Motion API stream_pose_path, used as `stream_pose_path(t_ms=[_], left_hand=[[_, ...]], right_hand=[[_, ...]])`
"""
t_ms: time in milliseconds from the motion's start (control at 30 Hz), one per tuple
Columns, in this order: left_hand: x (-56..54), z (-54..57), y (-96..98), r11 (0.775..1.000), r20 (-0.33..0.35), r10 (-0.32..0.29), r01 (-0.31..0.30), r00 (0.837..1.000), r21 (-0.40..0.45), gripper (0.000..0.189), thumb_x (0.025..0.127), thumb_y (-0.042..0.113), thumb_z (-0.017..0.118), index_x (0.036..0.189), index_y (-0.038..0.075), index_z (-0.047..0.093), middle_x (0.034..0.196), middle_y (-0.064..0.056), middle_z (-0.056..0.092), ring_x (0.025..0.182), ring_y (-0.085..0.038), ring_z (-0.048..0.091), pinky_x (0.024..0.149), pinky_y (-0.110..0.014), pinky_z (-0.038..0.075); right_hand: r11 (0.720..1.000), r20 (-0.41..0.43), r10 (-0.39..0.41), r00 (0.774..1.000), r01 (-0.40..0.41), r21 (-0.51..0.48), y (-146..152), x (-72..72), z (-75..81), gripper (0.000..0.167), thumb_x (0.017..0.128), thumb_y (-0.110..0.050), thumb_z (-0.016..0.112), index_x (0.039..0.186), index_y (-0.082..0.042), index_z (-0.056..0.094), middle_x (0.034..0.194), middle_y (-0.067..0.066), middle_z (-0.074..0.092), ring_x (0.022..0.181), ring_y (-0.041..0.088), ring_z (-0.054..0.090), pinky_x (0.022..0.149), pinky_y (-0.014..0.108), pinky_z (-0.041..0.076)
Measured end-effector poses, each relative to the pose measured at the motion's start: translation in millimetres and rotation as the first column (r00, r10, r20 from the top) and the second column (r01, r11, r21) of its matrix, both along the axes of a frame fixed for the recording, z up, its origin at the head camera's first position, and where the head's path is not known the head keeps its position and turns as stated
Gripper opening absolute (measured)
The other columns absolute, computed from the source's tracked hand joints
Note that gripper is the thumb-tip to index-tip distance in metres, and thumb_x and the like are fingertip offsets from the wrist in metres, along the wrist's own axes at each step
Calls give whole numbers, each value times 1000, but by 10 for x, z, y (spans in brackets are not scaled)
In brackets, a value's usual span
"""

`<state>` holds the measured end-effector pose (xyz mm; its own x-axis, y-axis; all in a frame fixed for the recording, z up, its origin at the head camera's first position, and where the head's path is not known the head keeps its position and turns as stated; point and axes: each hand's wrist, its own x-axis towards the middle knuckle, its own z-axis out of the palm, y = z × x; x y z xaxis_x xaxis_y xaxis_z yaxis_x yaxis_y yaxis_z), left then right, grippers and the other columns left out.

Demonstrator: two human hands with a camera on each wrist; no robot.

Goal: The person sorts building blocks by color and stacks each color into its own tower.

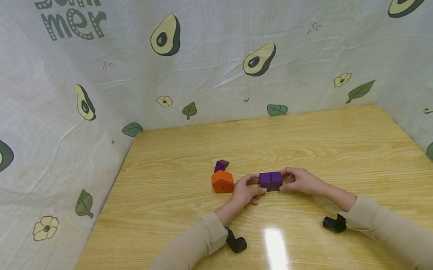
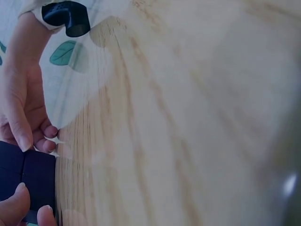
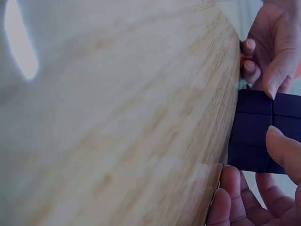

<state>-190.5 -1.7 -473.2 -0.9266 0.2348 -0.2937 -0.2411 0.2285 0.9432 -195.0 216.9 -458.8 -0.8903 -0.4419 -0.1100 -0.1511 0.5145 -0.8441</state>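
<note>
Dark purple blocks (image 1: 271,180) stand pressed together on the table, with seams between them showing in both wrist views. My left hand (image 1: 245,188) grips their left side with thumb and fingers. From the opposite side my right hand (image 1: 300,181) holds the same blocks, its thumb (image 3: 282,148) on the near face. In the left wrist view, the thumb of the right hand (image 2: 21,101) touches the blocks close to a seam. Just left of my left hand sits an orange block group (image 1: 222,182) with a peaked top. Behind it lies a purple angled block (image 1: 221,165).
The wooden table (image 1: 187,146) has a light glare near its front. Patterned cloth (image 1: 211,67) hangs behind it and along both sides. Black wrist-worn devices (image 1: 236,241) stick out below both sleeves.
</note>
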Motion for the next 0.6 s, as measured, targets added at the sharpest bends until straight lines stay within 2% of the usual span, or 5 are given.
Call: stream_pose_path(t_ms=[333,600], left_hand=[[3,-3,-5,1000,5,8,-8,1000,10,44,76,8,74,117,12,58,105,-3,61,57,-11,58,41,-24,47],[3,-11,-8,1000,6,8,-8,1000,3,45,76,9,74,117,12,59,105,-2,61,57,-11,58,40,-24,47]], right_hand=[[1000,-16,-2,1000,2,-3,-15,10,26,38,80,-17,71,108,4,56,98,14,61,75,16,54,60,24,44],[999,-66,15,998,-13,37,-16,1,1,37,80,-18,71,106,4,57,95,13,63,76,14,57,60,24,46]])
